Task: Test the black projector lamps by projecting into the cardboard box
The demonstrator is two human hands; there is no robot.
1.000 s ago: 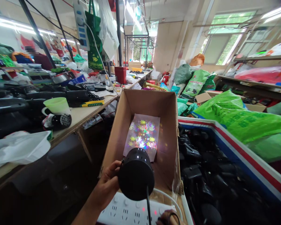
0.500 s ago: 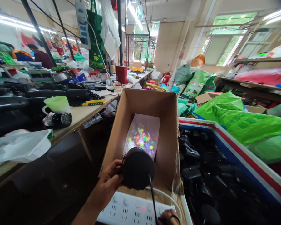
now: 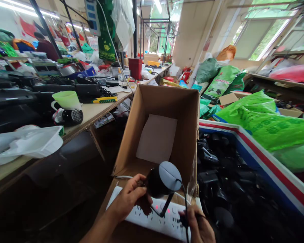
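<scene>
Left hand: pinching the black cylindrical device — likely steadying it.
Right hand: you're gripping the black plug, probably controlling it beside the white power strip's sockets.

smooth plas. lamp, matt cardbd box
</scene>
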